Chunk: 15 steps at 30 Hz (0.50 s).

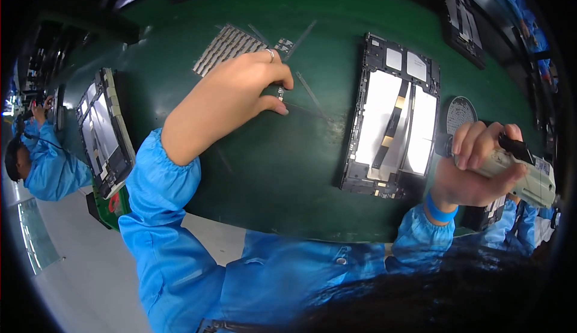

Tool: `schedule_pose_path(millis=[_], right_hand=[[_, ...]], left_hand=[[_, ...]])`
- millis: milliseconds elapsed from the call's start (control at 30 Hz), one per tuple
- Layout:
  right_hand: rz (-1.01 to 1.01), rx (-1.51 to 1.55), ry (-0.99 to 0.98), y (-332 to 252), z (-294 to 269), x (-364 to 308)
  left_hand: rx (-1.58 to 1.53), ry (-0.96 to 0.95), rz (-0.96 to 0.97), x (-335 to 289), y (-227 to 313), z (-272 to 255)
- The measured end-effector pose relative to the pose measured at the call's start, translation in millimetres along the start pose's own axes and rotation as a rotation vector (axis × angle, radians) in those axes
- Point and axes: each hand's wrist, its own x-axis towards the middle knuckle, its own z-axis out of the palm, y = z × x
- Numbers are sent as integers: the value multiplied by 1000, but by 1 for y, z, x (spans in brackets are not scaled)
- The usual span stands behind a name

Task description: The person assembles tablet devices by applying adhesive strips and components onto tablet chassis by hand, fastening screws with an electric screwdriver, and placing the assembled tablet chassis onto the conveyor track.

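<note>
My left hand (249, 80) reaches over the green table, with a ring on one finger. Its thumb and fingertips curl around a small silvery piece (280, 93), partly hidden by the fingers. Past that hand lies a sheet of small metal parts in rows (225, 50). A pale electric screwdriver (532, 180) is gripped in my right hand (475, 164), which wears a blue wristband. Its front end points left toward an opened tablet-like device (372, 113) with a black frame, white panels and a dark ribbon cable. The tip is hard to make out.
A round perforated dish (461, 112) sits right of the device. Thin clear strips (309, 89) lie on the green table (270, 171). Similar devices stand at the left edge (105, 131) and far right (463, 26). Blue-clad people (51, 164) work at the sides.
</note>
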Motion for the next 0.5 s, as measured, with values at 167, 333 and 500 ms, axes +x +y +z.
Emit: schedule_pose_path(millis=[167,333,500], right_hand=[[51,79,53,-2,-9,-5],[52,89,115,2,3,-7],[152,259,-171,21,27,-23]], left_hand=[[-95,-135,-29,6,-4,3],[-55,-60,-102,10,11,7],[-615,-188,-437,21,58,42]])
